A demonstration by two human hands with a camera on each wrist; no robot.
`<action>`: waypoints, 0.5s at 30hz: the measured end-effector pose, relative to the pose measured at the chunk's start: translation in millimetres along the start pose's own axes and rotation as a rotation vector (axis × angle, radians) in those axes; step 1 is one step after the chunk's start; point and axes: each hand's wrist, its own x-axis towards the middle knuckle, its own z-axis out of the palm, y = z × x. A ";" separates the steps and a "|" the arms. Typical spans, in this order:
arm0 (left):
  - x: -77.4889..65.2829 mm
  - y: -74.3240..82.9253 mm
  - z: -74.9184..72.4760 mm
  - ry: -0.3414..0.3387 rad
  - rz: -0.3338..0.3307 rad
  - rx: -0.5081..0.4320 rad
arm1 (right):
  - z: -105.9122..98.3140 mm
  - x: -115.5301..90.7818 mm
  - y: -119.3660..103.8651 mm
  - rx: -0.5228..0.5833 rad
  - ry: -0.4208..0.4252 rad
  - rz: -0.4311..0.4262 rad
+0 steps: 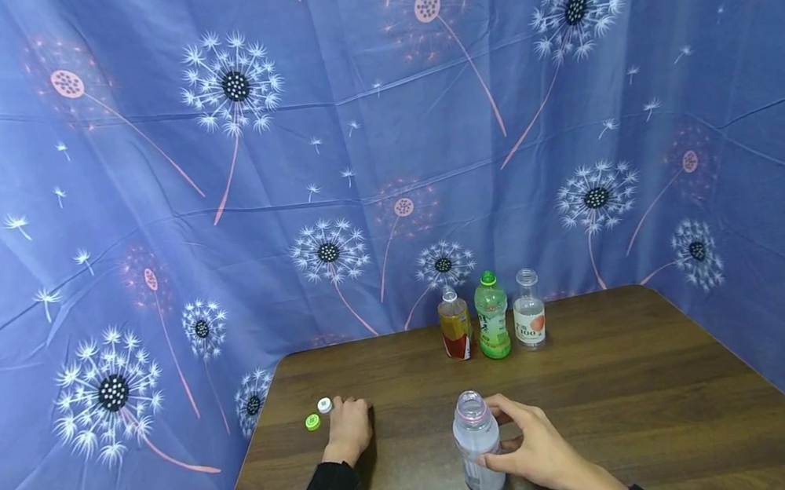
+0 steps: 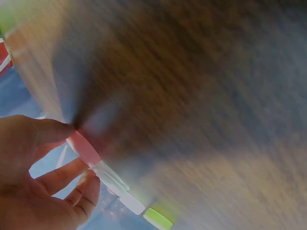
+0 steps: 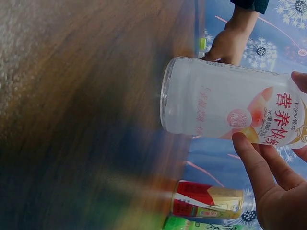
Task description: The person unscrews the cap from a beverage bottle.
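Curling its fingers [image 3: 252, 165], the right hand [image 1: 541, 447] grips a clear plastic bottle [image 1: 472, 442], lower centre; left hand [image 1: 350, 426] pinches a round pink cap [image 2: 87, 150].

pink cap [image 2: 85, 149], blue curtain [image 1: 356, 162] (dandelion-patterned)

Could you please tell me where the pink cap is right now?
In the left wrist view, the pink cap is toward the lower left, pinched by the left hand, right beside a pale ridged cap.

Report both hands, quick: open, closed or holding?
Left hand: closed, pinching the pink bottle cap.
Right hand: holding the uncapped 营养快线 bottle.
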 end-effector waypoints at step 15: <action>2.8 3.6 -6.8 0.037 -0.004 -0.035 | 1.1 0.4 0.7 0.007 0.006 0.008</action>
